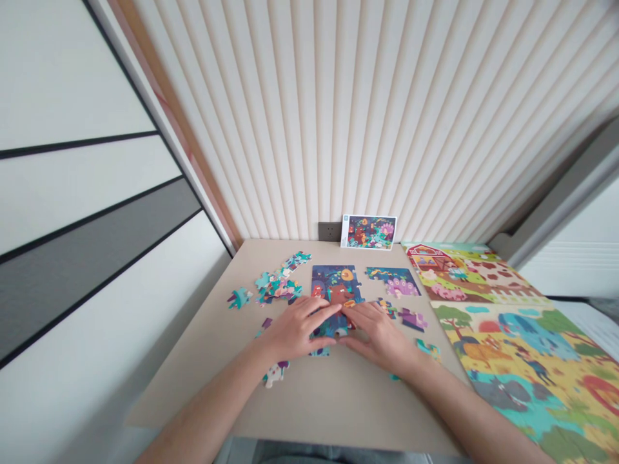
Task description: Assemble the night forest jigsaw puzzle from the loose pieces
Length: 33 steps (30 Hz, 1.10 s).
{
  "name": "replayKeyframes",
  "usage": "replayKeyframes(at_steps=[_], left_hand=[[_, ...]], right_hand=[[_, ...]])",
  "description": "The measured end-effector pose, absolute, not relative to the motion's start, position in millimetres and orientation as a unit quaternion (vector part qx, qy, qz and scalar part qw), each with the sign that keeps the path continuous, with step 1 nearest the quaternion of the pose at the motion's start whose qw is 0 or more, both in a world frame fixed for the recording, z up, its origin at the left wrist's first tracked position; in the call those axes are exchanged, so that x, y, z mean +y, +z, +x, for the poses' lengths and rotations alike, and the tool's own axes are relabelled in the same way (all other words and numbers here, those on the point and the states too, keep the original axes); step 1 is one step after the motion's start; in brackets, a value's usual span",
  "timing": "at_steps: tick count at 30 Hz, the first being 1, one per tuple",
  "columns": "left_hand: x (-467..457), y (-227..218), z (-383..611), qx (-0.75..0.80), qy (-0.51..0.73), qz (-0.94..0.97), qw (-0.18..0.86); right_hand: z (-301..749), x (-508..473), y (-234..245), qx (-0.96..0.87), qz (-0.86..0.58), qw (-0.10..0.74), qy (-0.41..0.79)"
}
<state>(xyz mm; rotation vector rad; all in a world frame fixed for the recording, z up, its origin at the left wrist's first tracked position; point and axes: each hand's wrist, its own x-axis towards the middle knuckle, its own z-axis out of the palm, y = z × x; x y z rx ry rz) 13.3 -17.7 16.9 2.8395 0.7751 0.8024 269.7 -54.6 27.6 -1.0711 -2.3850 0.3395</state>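
My left hand (298,328) lies flat on the beige table (309,393), fingers stretched out over the lower edge of a partly joined blue puzzle block (336,287). My right hand (380,335) rests beside it, fingers extended and pressing on the same block's lower right. The fingertips of both hands almost meet over the puzzle. A second joined section (394,281) with a teal and pink picture lies to the right of the block. A heap of loose pieces (278,283) sits to the left.
A reference picture card (368,232) leans on the ribbed wall beside a grey socket (329,231). Two finished puzzles, a farm (464,274) and an animal scene (536,367), cover the table's right side. Stray pieces (275,372) lie near my forearms.
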Motion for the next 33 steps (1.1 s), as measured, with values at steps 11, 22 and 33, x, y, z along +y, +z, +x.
replayKeyframes(at_steps=[11,22,33], left_hand=[[2.3,38.8,-33.4,0.347,0.239,0.905,-0.048],[-9.1,14.6,-136.5,0.479,0.165,0.862,-0.01],[70.0,32.9,-88.1,0.539,0.145,0.83,0.007]], right_hand=[[273.4,-52.7,27.1,-0.869,-0.417,0.252,0.079],[269.0,-59.4,23.2,-0.88,-0.379,0.282,0.06],[268.2,-58.5,23.5,-0.885,-0.37,0.272,0.073]])
